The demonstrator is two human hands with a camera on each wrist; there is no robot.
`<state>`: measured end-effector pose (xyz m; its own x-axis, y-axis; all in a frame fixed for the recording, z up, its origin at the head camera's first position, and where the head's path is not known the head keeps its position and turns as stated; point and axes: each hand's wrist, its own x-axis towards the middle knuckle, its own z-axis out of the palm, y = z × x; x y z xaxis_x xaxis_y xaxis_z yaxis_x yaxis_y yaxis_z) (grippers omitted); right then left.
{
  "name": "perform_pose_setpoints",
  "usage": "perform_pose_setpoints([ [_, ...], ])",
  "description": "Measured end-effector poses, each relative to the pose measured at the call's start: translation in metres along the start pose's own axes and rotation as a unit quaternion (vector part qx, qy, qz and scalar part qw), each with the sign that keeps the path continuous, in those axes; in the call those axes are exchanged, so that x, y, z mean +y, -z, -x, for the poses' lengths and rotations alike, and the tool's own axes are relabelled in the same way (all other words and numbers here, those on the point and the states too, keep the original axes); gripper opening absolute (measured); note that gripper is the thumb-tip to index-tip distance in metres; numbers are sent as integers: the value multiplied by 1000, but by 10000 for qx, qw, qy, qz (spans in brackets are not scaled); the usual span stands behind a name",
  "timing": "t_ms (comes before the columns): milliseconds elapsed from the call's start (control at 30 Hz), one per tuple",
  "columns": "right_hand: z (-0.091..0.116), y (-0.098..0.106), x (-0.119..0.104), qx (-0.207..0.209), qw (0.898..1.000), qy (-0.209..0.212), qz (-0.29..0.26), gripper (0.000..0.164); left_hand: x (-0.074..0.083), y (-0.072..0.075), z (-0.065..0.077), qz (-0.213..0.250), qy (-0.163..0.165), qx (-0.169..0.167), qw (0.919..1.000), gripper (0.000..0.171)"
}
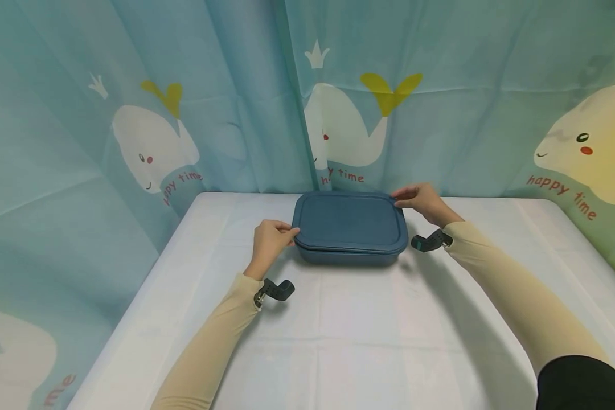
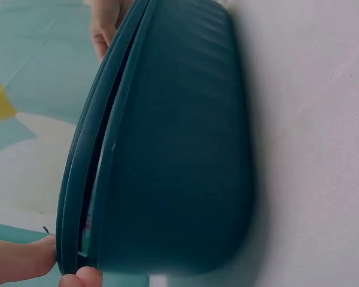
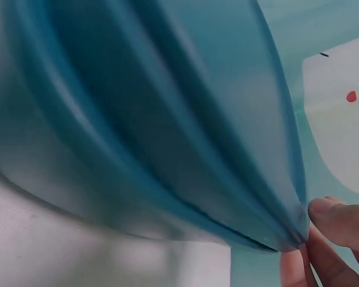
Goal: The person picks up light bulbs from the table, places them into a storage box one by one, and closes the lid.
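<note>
A dark blue rectangular box stands at the far side of the table, its matching lid lying over its top. In the left wrist view a narrow gap runs between the lid's rim and the box. My left hand pinches the lid's near left corner, thumb on top and fingertips beneath the rim. At the far right corner my right hand pinches the lid's edge between thumb and fingers. Whatever is inside the box is mostly hidden by the lid.
A white cloth covers the table. Behind and to the left hangs a blue-green curtain printed with whales, close against the table's far edge. Each wrist wears a dark strap with a small protruding camera mount.
</note>
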<state>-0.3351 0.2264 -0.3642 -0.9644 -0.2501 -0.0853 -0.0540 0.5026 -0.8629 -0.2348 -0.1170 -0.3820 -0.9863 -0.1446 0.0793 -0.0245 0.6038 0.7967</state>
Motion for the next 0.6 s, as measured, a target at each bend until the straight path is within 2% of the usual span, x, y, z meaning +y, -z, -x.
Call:
perform_pose_setpoints([
  [300,3,-2,1,-142,9997,-76,179,38,-2,-1,3,-35,166,-237,9996,24],
  [600,1,-3,9,-95,9999,-45,47,38,-2,-1,2,-213,75,-455,9987,27],
])
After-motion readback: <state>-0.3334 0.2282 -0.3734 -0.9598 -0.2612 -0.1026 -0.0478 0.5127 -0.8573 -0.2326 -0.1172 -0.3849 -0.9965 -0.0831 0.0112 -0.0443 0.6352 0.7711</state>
